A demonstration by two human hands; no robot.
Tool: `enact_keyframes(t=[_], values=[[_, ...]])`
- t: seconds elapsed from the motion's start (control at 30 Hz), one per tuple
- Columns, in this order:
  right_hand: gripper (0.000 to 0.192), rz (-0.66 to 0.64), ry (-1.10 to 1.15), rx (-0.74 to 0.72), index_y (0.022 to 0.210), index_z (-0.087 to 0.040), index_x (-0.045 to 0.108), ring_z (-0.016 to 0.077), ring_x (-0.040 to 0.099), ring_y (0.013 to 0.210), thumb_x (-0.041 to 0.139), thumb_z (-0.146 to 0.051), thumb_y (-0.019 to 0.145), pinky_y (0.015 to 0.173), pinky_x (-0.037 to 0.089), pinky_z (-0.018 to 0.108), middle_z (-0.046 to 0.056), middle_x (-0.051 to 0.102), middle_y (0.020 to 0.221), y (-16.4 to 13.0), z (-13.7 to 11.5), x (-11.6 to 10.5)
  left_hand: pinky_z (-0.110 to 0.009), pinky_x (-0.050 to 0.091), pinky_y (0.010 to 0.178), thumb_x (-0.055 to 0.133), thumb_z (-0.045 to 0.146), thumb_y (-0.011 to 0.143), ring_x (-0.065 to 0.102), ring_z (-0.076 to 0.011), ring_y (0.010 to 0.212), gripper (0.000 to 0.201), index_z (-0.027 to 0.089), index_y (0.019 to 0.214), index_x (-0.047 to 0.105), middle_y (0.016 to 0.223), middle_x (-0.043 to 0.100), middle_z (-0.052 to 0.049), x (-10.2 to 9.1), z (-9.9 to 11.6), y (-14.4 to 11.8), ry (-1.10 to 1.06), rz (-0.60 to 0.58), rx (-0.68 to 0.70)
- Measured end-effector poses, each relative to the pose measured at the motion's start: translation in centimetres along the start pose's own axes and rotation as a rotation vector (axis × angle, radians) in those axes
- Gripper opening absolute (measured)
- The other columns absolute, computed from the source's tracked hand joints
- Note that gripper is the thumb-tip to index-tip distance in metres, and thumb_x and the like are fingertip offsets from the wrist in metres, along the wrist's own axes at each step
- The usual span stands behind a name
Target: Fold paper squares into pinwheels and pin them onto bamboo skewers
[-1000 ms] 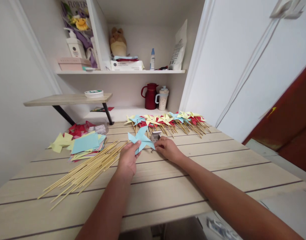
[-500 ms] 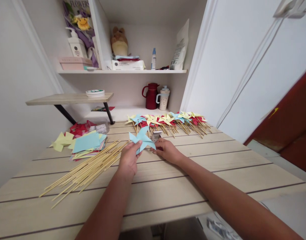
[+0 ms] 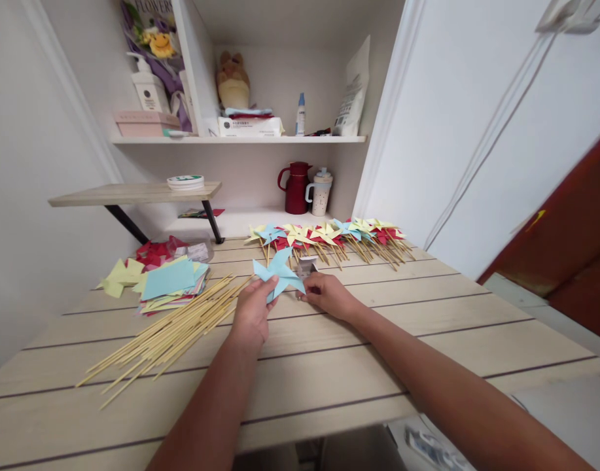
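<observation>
Legible text: "FLOWERS" printed on the bouquet wrapping (image 3: 150, 26), upper shelf, left of the plush toy (image 3: 232, 78). The print on the white box (image 3: 249, 126) beneath that toy is too small to read.

Two hands are showing at the middle of the frame: the left hand (image 3: 251, 313) and the right hand (image 3: 329, 296). One blue pinwheel (image 3: 279, 273) is sitting in the left hand. One row of finished pinwheels (image 3: 329, 237), too many and too overlapped to count, is lying across the upper middle. One loose bundle of sticks (image 3: 167, 334) is spreading at the lower left. One stack of paper squares (image 3: 169, 285) is lying at the left. One red jug (image 3: 296, 188) and one pale cup (image 3: 320, 193) are standing behind.
</observation>
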State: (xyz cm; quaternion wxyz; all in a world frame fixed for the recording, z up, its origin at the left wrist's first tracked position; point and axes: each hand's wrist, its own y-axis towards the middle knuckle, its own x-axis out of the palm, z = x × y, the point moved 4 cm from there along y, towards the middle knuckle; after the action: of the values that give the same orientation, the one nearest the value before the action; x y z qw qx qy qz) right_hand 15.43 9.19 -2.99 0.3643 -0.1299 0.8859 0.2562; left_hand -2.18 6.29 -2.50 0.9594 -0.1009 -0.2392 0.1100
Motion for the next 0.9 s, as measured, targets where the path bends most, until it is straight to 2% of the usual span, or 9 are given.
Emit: enact_keyframes(t=[0.9], values=[[0.006, -0.029, 0.104, 0.040, 0.077, -0.018, 0.072, 0.0135, 0.054, 0.067, 0.072, -0.024, 0.077, 0.063, 0.041, 0.024, 0.000, 0.058, 0.072, -0.10, -0.05, 0.14, -0.020, 0.046, 0.064, 0.077, 0.012, 0.072, 0.061, -0.0078, 0.064, 0.007, 0.015, 0.074, 0.071, 0.079, 0.072, -0.003, 0.05, 0.16, -0.15, -0.004, 0.013, -0.005]])
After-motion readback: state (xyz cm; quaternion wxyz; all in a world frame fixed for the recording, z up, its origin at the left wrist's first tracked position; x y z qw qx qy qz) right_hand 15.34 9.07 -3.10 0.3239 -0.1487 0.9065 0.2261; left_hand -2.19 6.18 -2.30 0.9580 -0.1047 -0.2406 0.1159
